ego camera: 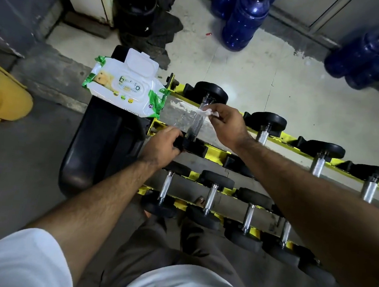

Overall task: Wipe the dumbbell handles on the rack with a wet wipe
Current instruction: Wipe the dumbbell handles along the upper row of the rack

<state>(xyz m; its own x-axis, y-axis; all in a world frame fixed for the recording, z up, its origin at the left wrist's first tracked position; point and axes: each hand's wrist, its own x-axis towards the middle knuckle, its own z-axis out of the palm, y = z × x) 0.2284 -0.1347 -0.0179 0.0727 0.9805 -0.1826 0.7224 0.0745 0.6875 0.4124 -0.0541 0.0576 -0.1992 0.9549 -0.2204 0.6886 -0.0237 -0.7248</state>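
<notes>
A pale concrete floor [248, 72] is running behind a yellow dumbbell rack [215, 149] with two tiers of black-headed dumbbells. On the upper tier, the leftmost dumbbell [208, 92] is lying across the rails, its chrome handle [196, 123] blurred. The right hand [228, 124] is pinching a crumpled white wet wipe [207, 112] against the far part of that handle, thumb and fingers curled round the cloth. The left hand [163, 144] is gripping the near black head [190, 145] of the same dumbbell at the rack's front rail, fingers wrapped over it. To the right along the same tier, further dumbbells [267, 123] are sitting in their cradles, and the lower tier [208, 198] is holding another row nearer the person. Just left of the rack, a wet-wipe pack [124, 88] with its white lid flipped open is resting on a black padded bench [100, 148]. Beyond the rack, blue water jugs [244, 21] are standing on the floor, and a yellow bin [1, 93] is sitting far left of the rack.
</notes>
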